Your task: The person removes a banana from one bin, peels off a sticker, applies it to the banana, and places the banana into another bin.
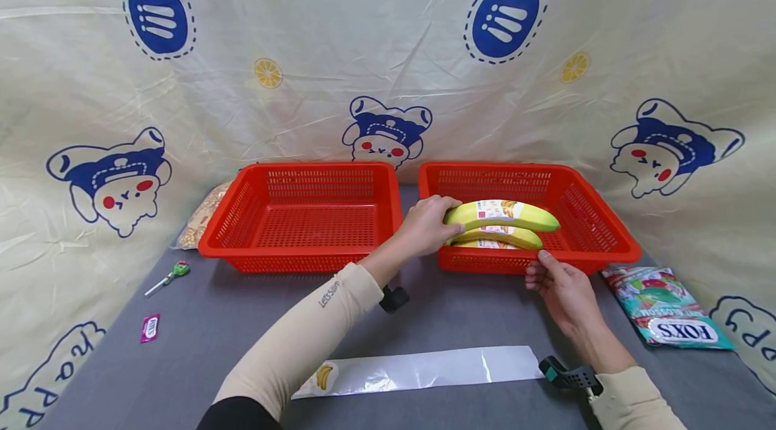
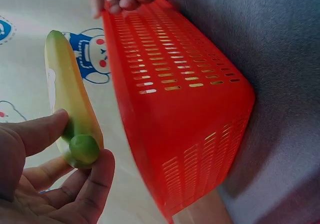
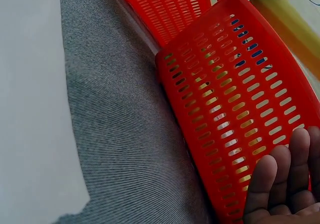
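Observation:
In the head view my left hand grips one end of a yellow-green banana with a printed label. The left wrist view shows the thumb and fingers around its green end. More labelled bananas lie just beneath, inside the right red basket. My right hand is at this basket's front side, its thumb tip at the rim. Its loosely bent fingers are beside the outer wall in the right wrist view, with nothing between them.
Left of it stands another red basket. A glossy strip with a banana picture lies in front. A FOX'S bag is at right. At left are a bag of beige pieces, a green-topped item and a purple packet.

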A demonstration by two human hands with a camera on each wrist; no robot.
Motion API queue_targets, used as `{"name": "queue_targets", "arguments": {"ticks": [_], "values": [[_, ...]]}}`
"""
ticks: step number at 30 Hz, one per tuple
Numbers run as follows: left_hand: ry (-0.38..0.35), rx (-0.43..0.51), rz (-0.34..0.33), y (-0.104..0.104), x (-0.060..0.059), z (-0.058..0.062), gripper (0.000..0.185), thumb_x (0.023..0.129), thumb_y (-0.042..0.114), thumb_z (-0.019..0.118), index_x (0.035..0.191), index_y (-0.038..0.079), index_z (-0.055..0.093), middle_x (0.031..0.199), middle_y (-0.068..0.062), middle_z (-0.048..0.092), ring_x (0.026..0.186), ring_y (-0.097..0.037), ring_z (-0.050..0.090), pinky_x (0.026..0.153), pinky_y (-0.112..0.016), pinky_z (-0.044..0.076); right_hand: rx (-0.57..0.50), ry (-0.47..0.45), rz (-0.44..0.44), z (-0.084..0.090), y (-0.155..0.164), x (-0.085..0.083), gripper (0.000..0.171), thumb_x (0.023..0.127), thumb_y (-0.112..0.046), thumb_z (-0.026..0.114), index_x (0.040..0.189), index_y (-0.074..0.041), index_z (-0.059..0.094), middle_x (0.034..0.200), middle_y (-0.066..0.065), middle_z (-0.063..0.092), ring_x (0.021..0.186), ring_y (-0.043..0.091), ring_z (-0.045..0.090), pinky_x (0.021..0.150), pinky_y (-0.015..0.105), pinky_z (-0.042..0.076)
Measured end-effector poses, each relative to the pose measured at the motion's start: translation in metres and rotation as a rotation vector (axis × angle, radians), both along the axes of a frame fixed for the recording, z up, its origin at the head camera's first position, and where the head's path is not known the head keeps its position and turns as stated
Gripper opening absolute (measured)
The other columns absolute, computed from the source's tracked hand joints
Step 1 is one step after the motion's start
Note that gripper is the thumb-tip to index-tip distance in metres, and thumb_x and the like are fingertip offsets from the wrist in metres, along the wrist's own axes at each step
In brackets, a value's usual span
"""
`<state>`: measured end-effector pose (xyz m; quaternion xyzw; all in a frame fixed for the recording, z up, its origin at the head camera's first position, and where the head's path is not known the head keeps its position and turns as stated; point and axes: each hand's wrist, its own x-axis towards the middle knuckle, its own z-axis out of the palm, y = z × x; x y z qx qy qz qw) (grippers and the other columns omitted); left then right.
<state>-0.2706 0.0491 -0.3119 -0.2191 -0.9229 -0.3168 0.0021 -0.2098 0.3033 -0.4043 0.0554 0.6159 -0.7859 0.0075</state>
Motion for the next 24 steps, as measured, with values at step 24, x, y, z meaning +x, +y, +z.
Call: {"name": "queue_targets", "arguments": {"ticks": [24], "values": [[0.025,-0.343,-0.014,0.046,-0.028,-0.020,0.033,0.084,0.030,0.070,0.112,0.014,0.066,0.104,0.003,0.068,0.085,-0.009,0.055,0.081,-0.023,0.042,0.007,-0.001,0.013,-0.002,0.002,0.000,0.027,0.093,-0.034,0.056,0.093,-0.012,0.071,0.080,-0.006,0.070,0.074,0.009,0.063,0.072,0.021,0.053]]}}
